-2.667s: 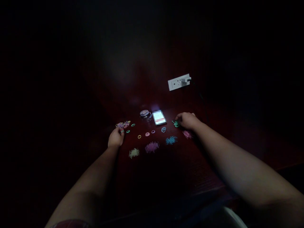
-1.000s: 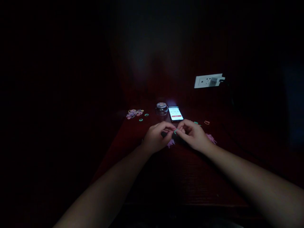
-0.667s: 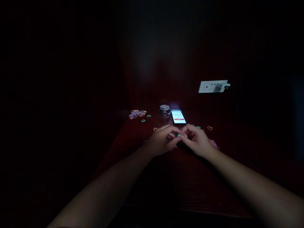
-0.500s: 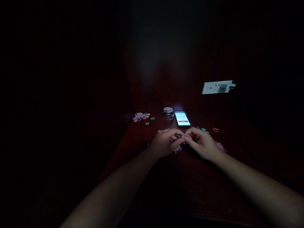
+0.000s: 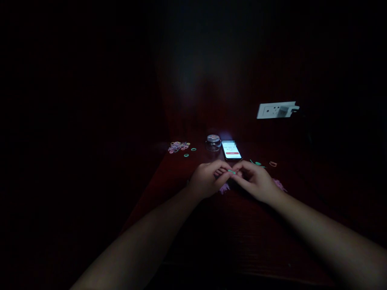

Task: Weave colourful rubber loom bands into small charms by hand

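In near darkness my left hand [image 5: 206,180] and my right hand [image 5: 255,181] meet above a dark red table [image 5: 242,233]. Both pinch a small green rubber band [image 5: 231,171] between their fingertips. A pink heap of bands [image 5: 224,188] lies just under the hands, and another pink heap [image 5: 279,185] shows beside my right wrist. A few green bands [image 5: 257,163] and an orange one [image 5: 273,164] lie beyond my right hand.
A lit phone [image 5: 231,150] lies at the table's far side, with a small glass jar [image 5: 213,143] to its left. A mixed pile of small bands [image 5: 178,146] sits at the far left. A white wall socket [image 5: 276,110] holds a plug.
Both hands left the spread-out bands and came together at the middle, pinching one green band. Since half a second ago they have hardly moved.
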`<state>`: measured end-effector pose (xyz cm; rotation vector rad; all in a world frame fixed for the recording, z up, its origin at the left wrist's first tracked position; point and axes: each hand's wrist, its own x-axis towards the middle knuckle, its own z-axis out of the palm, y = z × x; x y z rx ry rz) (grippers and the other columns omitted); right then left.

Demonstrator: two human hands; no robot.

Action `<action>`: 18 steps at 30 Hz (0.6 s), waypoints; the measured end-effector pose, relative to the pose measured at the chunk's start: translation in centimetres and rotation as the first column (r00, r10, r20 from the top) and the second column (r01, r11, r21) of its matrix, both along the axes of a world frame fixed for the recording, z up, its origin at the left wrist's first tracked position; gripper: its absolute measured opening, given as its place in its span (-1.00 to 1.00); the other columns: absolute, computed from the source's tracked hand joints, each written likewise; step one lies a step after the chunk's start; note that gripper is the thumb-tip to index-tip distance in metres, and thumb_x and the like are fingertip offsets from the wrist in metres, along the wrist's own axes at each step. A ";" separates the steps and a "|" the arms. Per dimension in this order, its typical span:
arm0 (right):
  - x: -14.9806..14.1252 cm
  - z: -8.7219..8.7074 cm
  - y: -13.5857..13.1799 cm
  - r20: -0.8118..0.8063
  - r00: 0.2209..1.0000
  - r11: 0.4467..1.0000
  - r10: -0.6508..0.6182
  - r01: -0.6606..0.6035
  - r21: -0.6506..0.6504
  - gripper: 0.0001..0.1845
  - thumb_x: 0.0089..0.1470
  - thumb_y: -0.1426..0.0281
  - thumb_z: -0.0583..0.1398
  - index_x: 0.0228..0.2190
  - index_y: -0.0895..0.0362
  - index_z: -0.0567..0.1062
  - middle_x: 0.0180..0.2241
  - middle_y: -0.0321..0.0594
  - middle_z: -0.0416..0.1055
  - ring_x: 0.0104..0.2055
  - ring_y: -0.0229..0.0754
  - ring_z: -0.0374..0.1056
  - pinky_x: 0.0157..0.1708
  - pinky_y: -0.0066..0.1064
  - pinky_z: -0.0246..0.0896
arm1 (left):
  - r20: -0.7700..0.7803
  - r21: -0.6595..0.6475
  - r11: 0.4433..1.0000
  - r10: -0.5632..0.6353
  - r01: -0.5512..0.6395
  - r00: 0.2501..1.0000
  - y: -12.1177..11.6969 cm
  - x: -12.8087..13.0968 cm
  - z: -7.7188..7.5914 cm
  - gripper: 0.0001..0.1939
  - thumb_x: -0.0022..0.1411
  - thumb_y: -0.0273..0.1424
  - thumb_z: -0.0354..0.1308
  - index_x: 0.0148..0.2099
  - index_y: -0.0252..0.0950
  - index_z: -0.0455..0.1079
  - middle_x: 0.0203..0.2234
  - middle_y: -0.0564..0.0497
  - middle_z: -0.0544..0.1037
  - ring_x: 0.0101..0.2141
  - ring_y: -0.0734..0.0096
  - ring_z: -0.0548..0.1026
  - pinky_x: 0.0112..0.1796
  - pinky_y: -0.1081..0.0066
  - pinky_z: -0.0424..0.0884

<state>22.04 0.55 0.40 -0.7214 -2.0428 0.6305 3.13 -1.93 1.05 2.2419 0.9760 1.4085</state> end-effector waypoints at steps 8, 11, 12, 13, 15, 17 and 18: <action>0.2 0.3 -0.2 0.015 1.000 0.998 -0.018 0.017 0.067 -0.86 0.15 0.32 0.17 -0.33 0.12 0.48 -0.43 -0.23 0.42 -0.40 -0.22 0.31 -0.38 -0.38 0.24 | -0.008 0.015 0.999 0.049 -0.049 0.999 0.2 -0.1 -0.2 -0.92 0.22 -0.40 0.19 -0.23 -0.27 0.46 -0.40 0.02 0.59 -0.40 0.51 0.54 -0.37 0.50 0.49; 0.2 0.5 -0.2 0.017 0.999 0.997 -0.033 0.031 0.075 -0.86 0.13 0.32 0.18 -0.37 0.13 0.47 -0.48 -0.26 0.39 -0.45 -0.25 0.27 -0.43 -0.41 0.20 | -0.034 0.034 0.997 0.069 -0.068 0.997 0.2 -0.3 -0.1 -0.92 0.23 -0.40 0.18 -0.24 -0.27 0.45 -0.39 0.01 0.57 -0.41 0.50 0.53 -0.36 0.49 0.48; 0.2 0.5 -0.1 0.009 0.999 0.997 -0.037 0.036 0.074 -0.86 0.12 0.32 0.19 -0.38 0.14 0.47 -0.49 -0.27 0.38 -0.46 -0.25 0.26 -0.45 -0.41 0.18 | -0.043 0.038 0.997 0.073 -0.072 0.996 0.1 -0.3 -0.1 -0.92 0.23 -0.39 0.17 -0.24 -0.28 0.45 -0.39 0.02 0.57 -0.40 0.50 0.52 -0.36 0.48 0.48; 0.2 0.6 -0.1 0.000 0.999 0.997 -0.040 0.040 0.071 -0.86 0.12 0.32 0.20 -0.39 0.14 0.47 -0.50 -0.27 0.37 -0.47 -0.26 0.24 -0.46 -0.42 0.17 | -0.050 0.038 0.996 0.076 -0.074 0.996 0.1 -0.3 0.0 -0.92 0.24 -0.39 0.17 -0.24 -0.28 0.45 -0.39 0.02 0.57 -0.40 0.51 0.52 -0.35 0.48 0.48; 0.3 0.5 -0.1 -0.015 0.999 0.997 -0.034 0.035 0.066 -0.85 0.11 0.32 0.20 -0.40 0.15 0.46 -0.52 -0.28 0.35 -0.49 -0.27 0.23 -0.48 -0.42 0.15 | -0.058 0.038 0.996 0.080 -0.078 0.995 0.0 -0.3 0.1 -0.92 0.24 -0.39 0.17 -0.25 -0.28 0.45 -0.39 0.03 0.57 -0.41 0.51 0.51 -0.35 0.49 0.47; 0.3 0.5 0.0 -0.016 1.000 0.998 -0.025 0.026 0.065 -0.86 0.11 0.32 0.20 -0.39 0.15 0.47 -0.52 -0.28 0.34 -0.49 -0.27 0.22 -0.48 -0.42 0.15 | -0.055 0.038 0.996 0.082 -0.080 0.995 0.0 -0.3 0.1 -0.93 0.23 -0.40 0.17 -0.25 -0.28 0.45 -0.39 0.04 0.56 -0.41 0.52 0.51 -0.36 0.50 0.46; 0.3 0.5 0.0 -0.015 1.000 0.997 -0.023 0.024 0.070 -0.86 0.11 0.33 0.20 -0.39 0.15 0.46 -0.52 -0.28 0.34 -0.49 -0.27 0.22 -0.47 -0.42 0.15 | -0.050 0.038 0.996 0.084 -0.082 0.995 -0.1 -0.3 0.2 -0.93 0.23 -0.40 0.18 -0.25 -0.28 0.45 -0.39 0.04 0.56 -0.41 0.52 0.51 -0.36 0.51 0.46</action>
